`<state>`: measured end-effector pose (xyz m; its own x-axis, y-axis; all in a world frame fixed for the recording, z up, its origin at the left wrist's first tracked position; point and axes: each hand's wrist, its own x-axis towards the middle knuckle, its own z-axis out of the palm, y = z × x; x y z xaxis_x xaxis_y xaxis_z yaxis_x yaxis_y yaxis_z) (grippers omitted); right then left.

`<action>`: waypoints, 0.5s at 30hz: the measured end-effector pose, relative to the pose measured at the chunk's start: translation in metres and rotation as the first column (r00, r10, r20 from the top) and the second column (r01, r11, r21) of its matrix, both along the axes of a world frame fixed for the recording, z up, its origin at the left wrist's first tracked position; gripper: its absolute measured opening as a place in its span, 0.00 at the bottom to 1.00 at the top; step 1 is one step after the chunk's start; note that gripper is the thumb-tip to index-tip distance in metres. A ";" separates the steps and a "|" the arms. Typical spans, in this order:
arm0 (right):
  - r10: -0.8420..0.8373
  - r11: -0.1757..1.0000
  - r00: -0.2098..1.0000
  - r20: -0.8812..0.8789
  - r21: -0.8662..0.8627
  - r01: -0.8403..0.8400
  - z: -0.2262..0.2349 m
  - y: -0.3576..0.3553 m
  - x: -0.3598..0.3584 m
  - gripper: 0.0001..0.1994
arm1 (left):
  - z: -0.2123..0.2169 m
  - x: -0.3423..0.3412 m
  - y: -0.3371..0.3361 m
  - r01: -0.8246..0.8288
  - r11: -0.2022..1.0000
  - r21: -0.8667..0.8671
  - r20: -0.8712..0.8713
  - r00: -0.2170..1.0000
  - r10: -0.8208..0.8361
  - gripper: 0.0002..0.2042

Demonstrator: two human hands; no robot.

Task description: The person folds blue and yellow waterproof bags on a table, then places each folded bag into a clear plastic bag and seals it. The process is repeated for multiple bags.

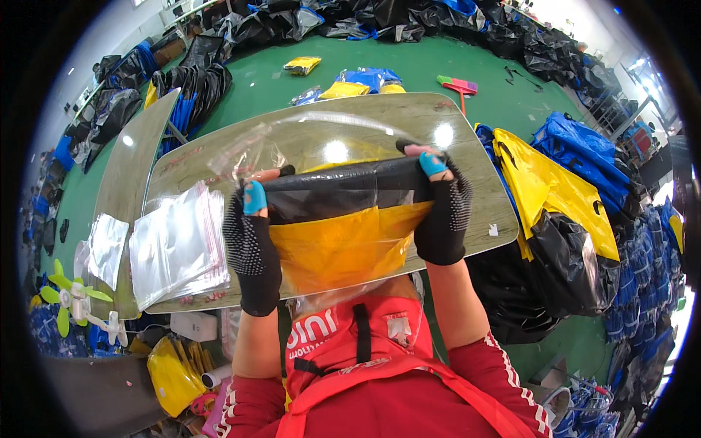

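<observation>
A folded black-and-yellow bag (343,219) lies on the table (409,117) in front of me, partly inside a clear plastic sleeve (292,142) whose open end spreads out beyond it. My left hand (252,233), in a black dotted fingerless glove with a blue fingertip cover, grips the folded bag's left end. My right hand (444,212), gloved the same way, grips its right end. Both hands pinch the black upper fold, and the yellow part hangs toward my body.
A stack of clear plastic sleeves (179,244) lies on the table to my left. Another table (131,168) with sleeves stands further left. Yellow, blue and black bags (562,182) are piled at my right and across the green floor (409,66). A small fan (69,296) sits lower left.
</observation>
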<state>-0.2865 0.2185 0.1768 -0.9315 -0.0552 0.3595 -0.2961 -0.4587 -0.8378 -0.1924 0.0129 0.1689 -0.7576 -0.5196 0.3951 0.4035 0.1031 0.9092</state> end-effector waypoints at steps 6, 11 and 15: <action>-0.071 0.976 0.961 -0.267 0.181 0.122 0.046 -0.012 -0.030 0.10 | 0.039 -0.042 -0.017 -0.490 0.795 -0.358 -0.248 0.871 0.424 0.13; -0.371 0.823 0.708 -0.601 0.140 0.550 0.049 -0.016 -0.030 0.07 | 0.030 -0.045 -0.022 -0.582 0.726 -0.366 -0.338 0.810 0.478 0.14; -0.368 0.874 0.707 -0.604 0.035 0.485 0.057 -0.002 -0.013 0.07 | 0.045 -0.028 -0.021 -0.707 0.605 -0.367 -0.357 0.707 0.610 0.16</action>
<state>-0.2999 0.2161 0.2334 -0.5001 0.1801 0.8470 -0.8632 -0.0253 -0.5043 -0.2202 -0.0086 0.2138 -0.1718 -0.5735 0.8009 0.2056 0.7743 0.5985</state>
